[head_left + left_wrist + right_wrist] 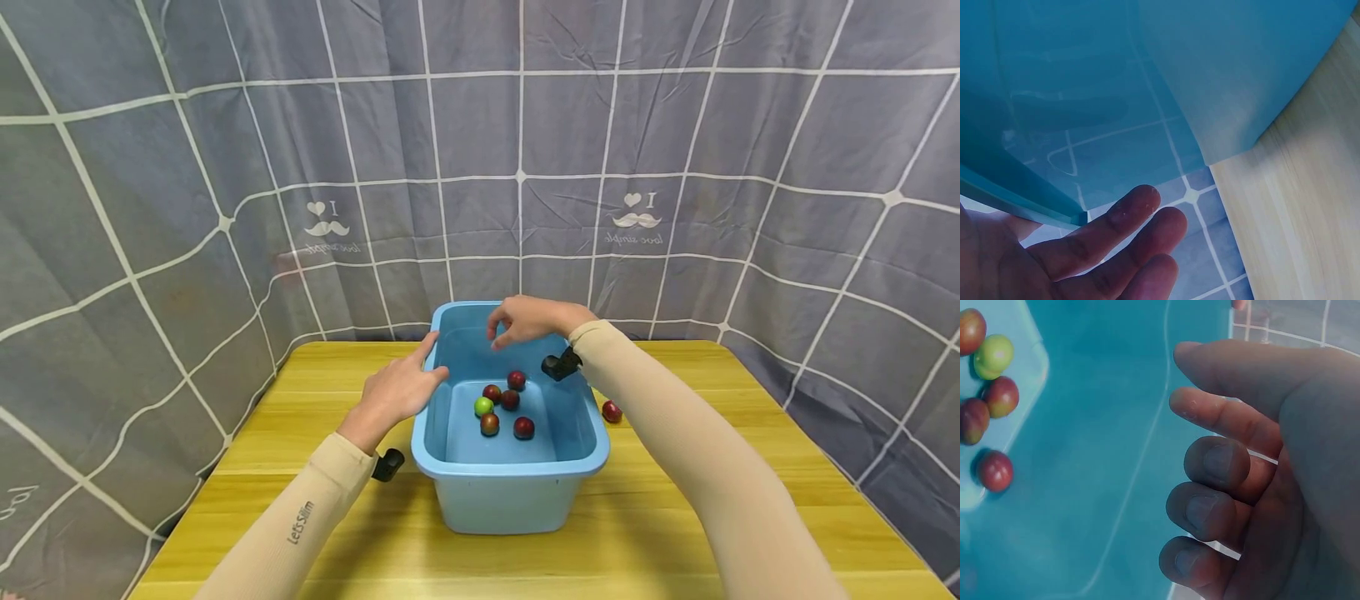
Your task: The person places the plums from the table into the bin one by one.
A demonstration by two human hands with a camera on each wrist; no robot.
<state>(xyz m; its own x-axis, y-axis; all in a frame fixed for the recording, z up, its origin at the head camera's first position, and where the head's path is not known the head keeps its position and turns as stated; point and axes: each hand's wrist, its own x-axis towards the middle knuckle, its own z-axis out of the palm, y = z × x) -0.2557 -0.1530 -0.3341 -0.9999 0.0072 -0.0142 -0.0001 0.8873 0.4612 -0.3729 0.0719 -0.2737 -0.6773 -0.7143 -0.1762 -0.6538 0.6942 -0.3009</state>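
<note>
A blue plastic tub stands on the table. On its floor lie several dark red plums and one bright green round fruit. My left hand rests at the tub's left rim, thumb over the edge; in the left wrist view its fingers stretch along the outer side, fairly straight. Above the tub's far right part hovers my right hand, its fingers loosely bent with nothing between them. In the right wrist view, the plums sit well apart from that hand.
Another red plum lies on the wooden table, just right of the tub and close to the right forearm. A grey curtain with white grid lines hangs behind and along both sides of the table.
</note>
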